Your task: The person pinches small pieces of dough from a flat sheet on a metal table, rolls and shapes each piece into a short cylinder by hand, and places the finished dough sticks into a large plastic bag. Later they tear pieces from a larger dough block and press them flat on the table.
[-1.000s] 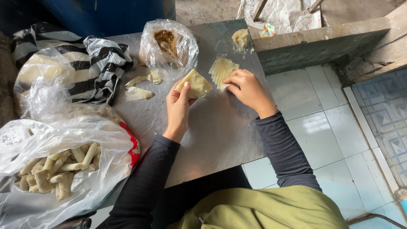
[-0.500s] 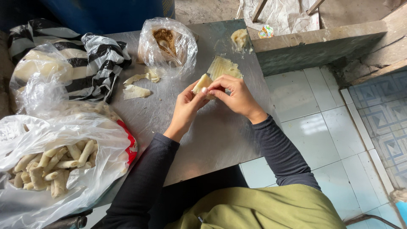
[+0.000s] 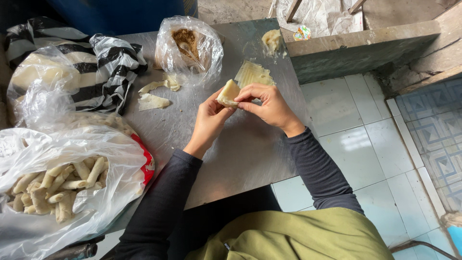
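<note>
Head view looks down on a grey metal table (image 3: 240, 159) filling the centre of the frame. At lower left, a big clear plastic bag (image 3: 72, 192) holds finished rolls (image 3: 57, 185). A smaller clear bag of brown filling (image 3: 188, 43) sits at upper centre, with a stack of pale wrappers (image 3: 252, 73) just right of it. Mid-frame, left hand (image 3: 209, 120) and right hand (image 3: 269, 103) meet, fingers pinched narrow around a half-folded pale wrapper (image 3: 228, 93), held just above the table.
</note>
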Demonstrator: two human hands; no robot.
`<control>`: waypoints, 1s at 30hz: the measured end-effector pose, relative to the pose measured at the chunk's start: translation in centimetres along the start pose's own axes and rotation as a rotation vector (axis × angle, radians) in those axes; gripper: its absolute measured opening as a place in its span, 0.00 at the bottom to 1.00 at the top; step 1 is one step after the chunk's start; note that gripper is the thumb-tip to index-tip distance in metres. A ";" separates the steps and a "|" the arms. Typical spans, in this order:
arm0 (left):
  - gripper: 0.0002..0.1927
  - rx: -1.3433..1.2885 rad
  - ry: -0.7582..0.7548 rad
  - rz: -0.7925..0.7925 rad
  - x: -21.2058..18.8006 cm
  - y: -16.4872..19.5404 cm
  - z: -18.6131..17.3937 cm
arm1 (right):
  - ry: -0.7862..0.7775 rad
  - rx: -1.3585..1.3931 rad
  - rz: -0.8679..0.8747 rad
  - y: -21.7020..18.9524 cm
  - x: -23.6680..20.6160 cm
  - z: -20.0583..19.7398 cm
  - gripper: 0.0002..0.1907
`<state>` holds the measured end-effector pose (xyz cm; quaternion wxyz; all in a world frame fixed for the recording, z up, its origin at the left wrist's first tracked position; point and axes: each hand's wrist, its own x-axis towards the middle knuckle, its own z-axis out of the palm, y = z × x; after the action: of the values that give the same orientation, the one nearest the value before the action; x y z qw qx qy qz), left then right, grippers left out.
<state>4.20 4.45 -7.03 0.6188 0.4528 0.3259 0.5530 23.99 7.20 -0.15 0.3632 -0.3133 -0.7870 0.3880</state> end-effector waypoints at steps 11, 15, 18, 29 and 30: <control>0.34 0.047 -0.030 0.002 -0.1 0.9 0.4 | -0.046 0.295 0.142 2.0 -0.2 -0.1 0.04; 0.34 0.045 -0.037 0.033 -0.2 0.7 0.4 | -0.042 0.279 0.132 2.2 -0.3 0.1 0.03; 0.31 0.068 0.007 0.047 -0.3 0.3 0.4 | -0.012 0.198 0.123 2.4 -0.6 0.6 0.03; 0.20 0.179 0.202 0.024 -0.4 0.8 0.6 | 0.031 0.205 0.116 3.4 -0.8 2.1 0.14; 0.19 0.241 0.220 0.025 -0.5 0.9 0.7 | 0.031 0.183 0.139 3.4 -0.8 2.2 0.12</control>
<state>4.41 3.75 -6.01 0.5134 0.4644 0.4500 0.5641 23.31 7.43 -4.21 0.3748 -0.3388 -0.7189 0.4775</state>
